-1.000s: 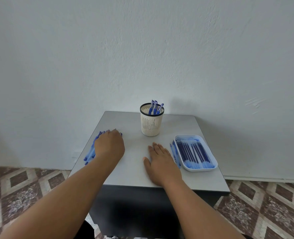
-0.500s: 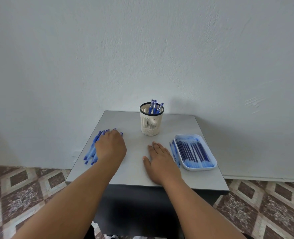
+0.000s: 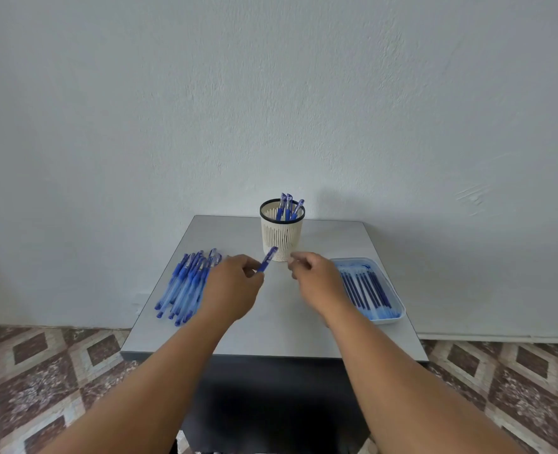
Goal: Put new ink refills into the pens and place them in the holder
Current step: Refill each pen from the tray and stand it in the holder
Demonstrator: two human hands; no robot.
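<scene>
Against white wall, on grey counter (image 3: 271,332): left hand (image 3: 231,290) pinching one pen (image 3: 267,259), tilting toward 1 o'clock, likely for uncapping; right hand (image 3: 316,279) loosely curling, empty, nearing; holder (image 3: 281,235) at 12, refill tray (image 3: 398,314) at 3, pen pile (image 3: 186,285) at 9.

No legible text anywhere.

**One pen held up before the holder**

The left hand (image 3: 230,290) pinched a blue pen (image 3: 267,259), its tip angled up toward the cream slotted holder (image 3: 281,236) near the grey table's (image 3: 271,335) far edge. The right hand (image 3: 316,283) hovered beside it, fingers curled and empty. Loose pens (image 3: 182,286) lay along the left edge; a tray of refills (image 3: 367,290) sat by the right edge.
</scene>
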